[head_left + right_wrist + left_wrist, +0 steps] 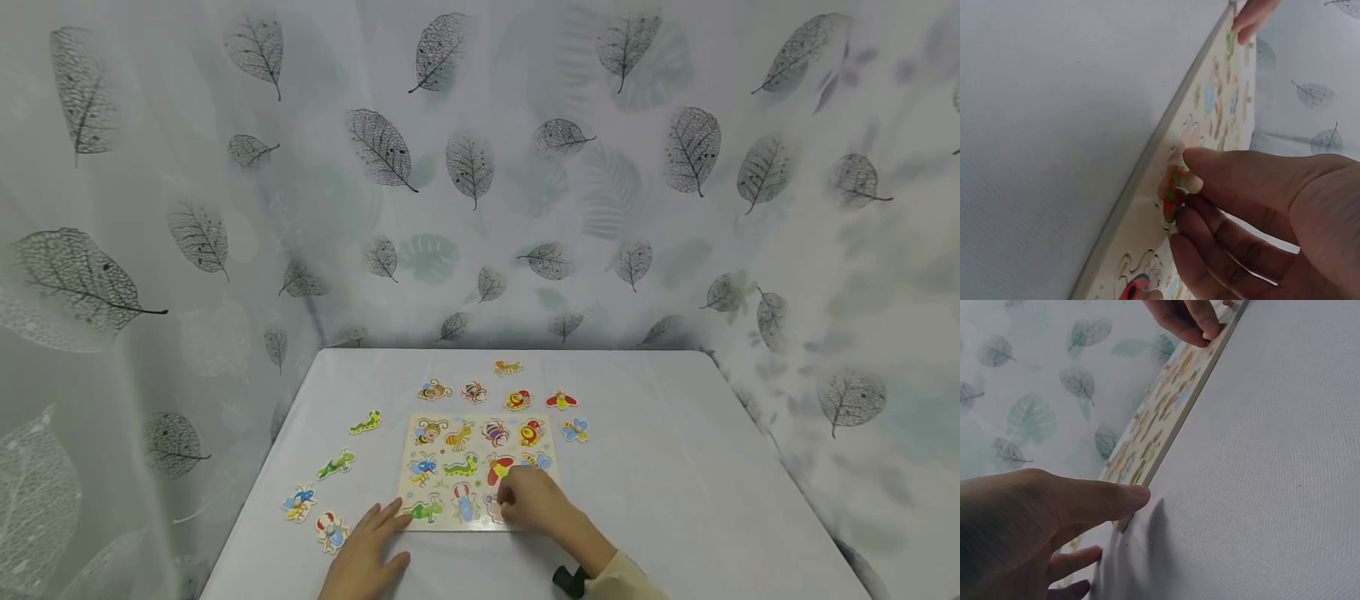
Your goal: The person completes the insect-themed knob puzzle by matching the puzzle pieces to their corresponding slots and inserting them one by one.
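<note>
A pale wooden insect puzzle board lies flat on the white table. My right hand is over its near right part, and in the right wrist view it pinches the wooden knob of a red-and-green puzzle piece. That piece lies at a cutout outline; whether it is fully seated I cannot tell. A red-and-black ladybug shows on the board beside it. My left hand rests at the board's near left corner, fingers spread, its thumb by the board's edge in the left wrist view.
Loose insect pieces surround the board: a blue-and-red beetle, a mosquito, a grasshopper and a caterpillar to the left, a bee, a spider and others behind. Leaf-printed curtains hang behind the table.
</note>
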Demonstrator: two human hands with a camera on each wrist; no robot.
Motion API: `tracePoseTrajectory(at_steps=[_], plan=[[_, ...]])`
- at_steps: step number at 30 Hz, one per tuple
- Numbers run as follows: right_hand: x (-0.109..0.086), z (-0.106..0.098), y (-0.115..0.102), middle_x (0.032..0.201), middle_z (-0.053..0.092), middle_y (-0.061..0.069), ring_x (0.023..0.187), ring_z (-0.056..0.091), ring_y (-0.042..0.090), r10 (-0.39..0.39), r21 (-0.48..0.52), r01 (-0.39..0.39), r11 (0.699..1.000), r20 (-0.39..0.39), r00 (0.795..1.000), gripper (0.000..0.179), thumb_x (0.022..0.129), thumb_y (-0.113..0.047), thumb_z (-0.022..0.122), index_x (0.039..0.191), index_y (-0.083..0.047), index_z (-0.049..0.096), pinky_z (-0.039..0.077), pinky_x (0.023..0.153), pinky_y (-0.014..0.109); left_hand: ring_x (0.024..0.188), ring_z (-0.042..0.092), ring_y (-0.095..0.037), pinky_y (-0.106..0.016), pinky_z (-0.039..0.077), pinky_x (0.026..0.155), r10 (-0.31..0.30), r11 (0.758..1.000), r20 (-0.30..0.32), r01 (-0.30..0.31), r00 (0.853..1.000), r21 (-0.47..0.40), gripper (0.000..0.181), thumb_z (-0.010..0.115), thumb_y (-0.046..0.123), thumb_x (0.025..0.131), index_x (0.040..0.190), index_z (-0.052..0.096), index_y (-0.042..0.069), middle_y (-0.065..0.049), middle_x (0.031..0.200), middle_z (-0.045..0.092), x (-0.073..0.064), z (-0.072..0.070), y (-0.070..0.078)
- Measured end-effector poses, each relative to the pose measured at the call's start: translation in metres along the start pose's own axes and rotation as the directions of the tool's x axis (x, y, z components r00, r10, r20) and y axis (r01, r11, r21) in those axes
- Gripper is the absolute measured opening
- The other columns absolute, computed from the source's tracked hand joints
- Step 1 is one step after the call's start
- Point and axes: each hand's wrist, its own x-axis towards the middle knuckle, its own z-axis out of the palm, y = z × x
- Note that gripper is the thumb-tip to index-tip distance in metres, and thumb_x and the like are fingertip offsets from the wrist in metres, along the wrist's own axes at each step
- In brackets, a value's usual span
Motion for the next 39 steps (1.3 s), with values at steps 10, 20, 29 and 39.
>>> tracePoseTrajectory(at_steps=[10,20,29,39], plan=[[0.002,-0.017,0.018,0.08,0.064,-0.01,0.074,0.054,0.008,0.05,0.051,-0.048,0.998,-0.036,0.998,0.014,0.083,-0.019,0.087,0.094,-0.013,0.08,0.05,0.069,0.028,0.146,0.042,-0.047,-0.07,0.037,0.114,0.042,0.999,-0.034,-0.041,0.999,0.031,0.053,0.084,0.03,0.083,0.133,0.069,0.019,-0.006,0.156,0.053,-0.003,-0.001,0.003],[0.016,-0.041,0.076,0.09,0.071,0.002,0.08,0.063,0.016,0.264,0.004,-0.274,0.962,-0.284,0.922,0.014,0.087,-0.016,0.083,0.098,-0.009,0.078,0.057,0.068,0.036,0.147,0.041,-0.046,-0.07,0.036,0.115,0.014,0.999,-0.027,-0.013,1.0,0.04,0.053,0.084,0.029,0.083,0.133,0.069,0.018,-0.006,0.157,0.053,-0.004,-0.004,0.007],[0.023,-0.049,0.132,0.111,0.069,0.015,0.09,0.066,0.028,0.412,0.017,-0.436,0.9,-0.357,0.838,0.029,0.085,-0.009,0.075,0.114,-0.005,0.076,0.061,0.073,0.046,0.147,0.04,-0.046,-0.07,0.036,0.115,0.004,0.999,-0.017,-0.003,1.0,0.045,0.053,0.084,0.03,0.084,0.134,0.069,0.019,-0.006,0.157,0.052,-0.005,-0.003,0.005],[0.029,-0.052,0.148,0.098,0.065,0.012,0.083,0.059,0.024,0.399,-0.007,-0.42,0.907,-0.3,0.867,0.028,0.082,-0.009,0.076,0.11,-0.002,0.079,0.058,0.071,0.042,0.148,0.039,-0.046,-0.071,0.035,0.115,-0.002,0.999,-0.024,0.003,1.0,0.033,0.054,0.084,0.029,0.083,0.134,0.069,0.02,-0.004,0.157,0.052,-0.002,-0.001,0.005]])
